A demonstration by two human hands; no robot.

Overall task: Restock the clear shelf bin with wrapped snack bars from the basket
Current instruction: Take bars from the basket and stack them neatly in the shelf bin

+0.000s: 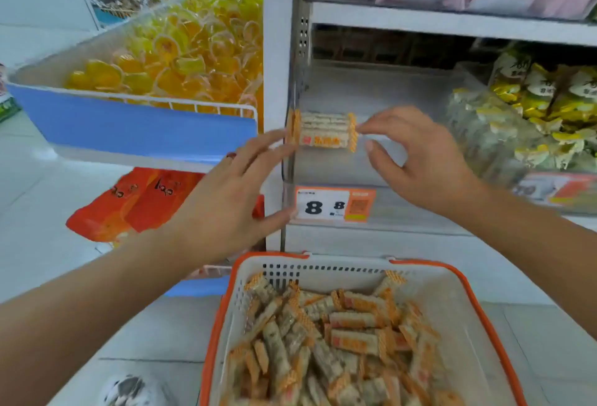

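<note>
Orange crimped ends are your handles here: you've got a small stack of wrapped snack bars [323, 131] held level between both hands, right at the mouth of the clear shelf bin [339, 95]. Your left hand [226, 198] has straight fingers pressed against the stack's 9 o'clock end, and your right hand [420, 160] pinches the crimp at 3 o'clock with thumb and forefinger. I'd keep that squeeze even so the middle bars don't buckle out, then slide the whole stack back toward 12 o'clock and set it flat on the bin floor. Let go of the right side last, probably. The bin looks nearly bare, so start a neat row at the back. The basket [478, 295] at 6 o'clock is loaded with more bars, and the price tag [334, 204] sits just below the bin's front.
</note>
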